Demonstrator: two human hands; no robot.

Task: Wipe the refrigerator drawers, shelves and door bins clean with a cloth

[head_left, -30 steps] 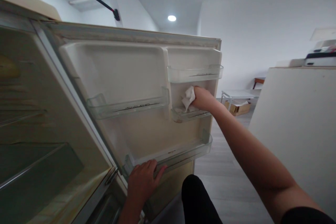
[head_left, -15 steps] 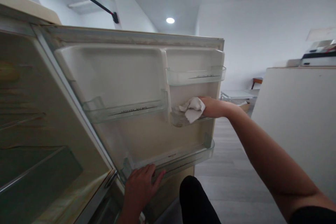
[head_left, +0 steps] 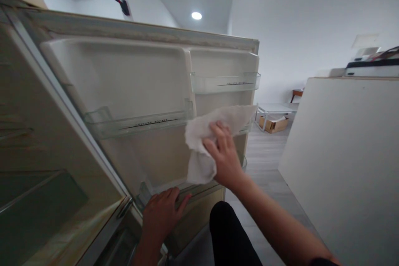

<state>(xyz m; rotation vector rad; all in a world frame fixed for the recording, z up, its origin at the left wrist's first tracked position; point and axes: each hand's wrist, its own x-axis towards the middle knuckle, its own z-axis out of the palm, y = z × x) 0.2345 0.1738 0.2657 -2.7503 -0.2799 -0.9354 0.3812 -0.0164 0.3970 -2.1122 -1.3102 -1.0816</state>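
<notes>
Looked like a home, room type unclear. Open refrigerator door [head_left: 124, 79] with clear shelves filled the left and centre; part of the fridge interior [head_left: 37, 183] showed at lower left. White wall [head_left: 296, 37] at upper right, round ceiling light [head_left: 196, 16] at top centre. Grey wood-look floor [head_left: 264, 153] right of centre. Low white table [head_left: 274, 109] and cardboard box [head_left: 274, 124] stood right of centre, near a brown wooden piece [head_left: 297, 92]. Large pale cabinet-like block [head_left: 349, 145] at right, items on top.
</notes>
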